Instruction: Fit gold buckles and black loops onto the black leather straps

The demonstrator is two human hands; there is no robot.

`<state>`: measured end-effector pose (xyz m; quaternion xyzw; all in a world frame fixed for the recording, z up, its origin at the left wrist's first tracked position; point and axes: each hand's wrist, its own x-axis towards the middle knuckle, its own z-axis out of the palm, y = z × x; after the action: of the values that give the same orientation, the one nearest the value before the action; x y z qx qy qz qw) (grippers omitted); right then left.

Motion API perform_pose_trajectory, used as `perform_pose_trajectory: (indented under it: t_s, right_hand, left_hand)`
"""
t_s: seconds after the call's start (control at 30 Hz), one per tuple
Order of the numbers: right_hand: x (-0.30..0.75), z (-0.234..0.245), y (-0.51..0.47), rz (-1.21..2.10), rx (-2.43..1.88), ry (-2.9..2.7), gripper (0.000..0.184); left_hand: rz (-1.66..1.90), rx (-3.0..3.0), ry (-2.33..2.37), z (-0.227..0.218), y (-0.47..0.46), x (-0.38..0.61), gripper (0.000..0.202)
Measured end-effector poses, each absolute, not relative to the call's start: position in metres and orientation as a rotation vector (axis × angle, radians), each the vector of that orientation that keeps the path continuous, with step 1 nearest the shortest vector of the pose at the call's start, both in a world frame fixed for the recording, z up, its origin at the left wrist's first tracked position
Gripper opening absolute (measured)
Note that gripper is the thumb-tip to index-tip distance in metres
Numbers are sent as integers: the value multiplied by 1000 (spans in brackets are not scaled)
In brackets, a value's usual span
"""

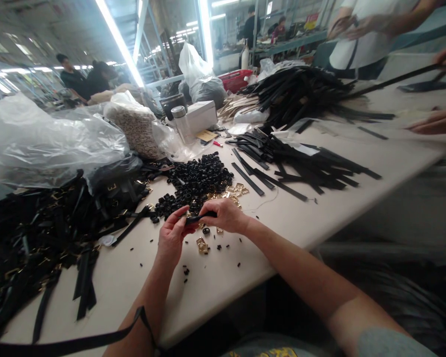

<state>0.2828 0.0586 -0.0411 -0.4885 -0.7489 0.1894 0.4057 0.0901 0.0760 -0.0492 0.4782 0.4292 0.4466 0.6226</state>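
Note:
Between my two hands a short black strap (197, 218) is held just above the table. My left hand (173, 232) pinches its left end, and my right hand (225, 215) grips the other end with curled fingers. Behind them lies a heap of small black loops (200, 178). Gold buckles (238, 191) lie at the heap's right edge, partly hidden by my right hand. Below my hands are another gold buckle (202, 245), a single black loop (206, 231) and several tiny black bits.
A large pile of black straps with gold buckles (59, 223) covers the table's left side. Loose black straps (312, 163) lie to the right. A clear bottle (182, 124) stands behind. Another person's hands (440, 121) are at the far right, one holding a long strap.

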Motion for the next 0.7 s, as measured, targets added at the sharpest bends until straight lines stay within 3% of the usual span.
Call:
perform_pose_trajectory:
  t_s: [0.2,0.3,0.4,0.5,0.7]
  right_hand:
    - [275,-47,58,317,-1289,-1995,3]
    - [273,-49,59,263,-1305,-2045,4]
    - [278,-48,60,201,-1342,-2035,5]
    - [286,-44,62,175,-1397,-1919,6]
    - [285,-44,60,155,-1318,-1967,7]
  left_hand:
    - [1106,1731,1028,-43,71,93,16]
    - [1155,1972,1046,-38,68,94,8]
    - [1238,2019,1077,-35,68,89,11]
    - [1317,1826,1132,-36,73,81,27]
    - [1025,1360,1135,-53,85,84,31]
